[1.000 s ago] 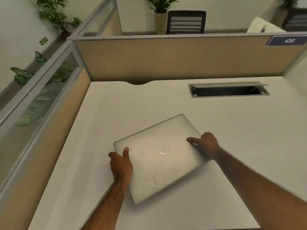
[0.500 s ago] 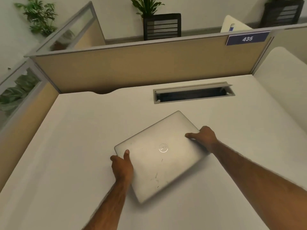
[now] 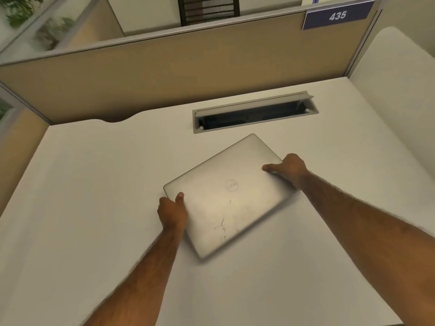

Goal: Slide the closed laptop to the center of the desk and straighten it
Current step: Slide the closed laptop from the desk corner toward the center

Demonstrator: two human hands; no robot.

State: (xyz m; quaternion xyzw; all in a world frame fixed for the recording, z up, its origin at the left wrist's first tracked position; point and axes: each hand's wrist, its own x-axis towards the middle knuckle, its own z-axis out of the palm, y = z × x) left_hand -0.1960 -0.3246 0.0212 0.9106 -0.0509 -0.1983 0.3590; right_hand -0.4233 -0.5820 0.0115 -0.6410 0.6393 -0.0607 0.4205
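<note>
The left hand point(image 3: 173, 211) grips the closed laptop point(image 3: 229, 196) at its left edge, thumb on the lid. The right hand point(image 3: 290, 169) clamps the right edge, fingers flat on top. The laptop lies skewed on the table point(image 3: 94, 184), 1 corner pointing at the open cable tray point(image 3: 255, 112) by the far edge, below the partition point(image 3: 164, 74) with its 435 sign point(image 3: 337, 15).

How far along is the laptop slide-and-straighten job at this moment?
Done: the closed laptop sits about mid-desk, just in front of the cable tray. In hand: the left hand grips its left edge and the right hand its right edge. Left: straightening, since the laptop lies clearly skewed to the desk edges.
</note>
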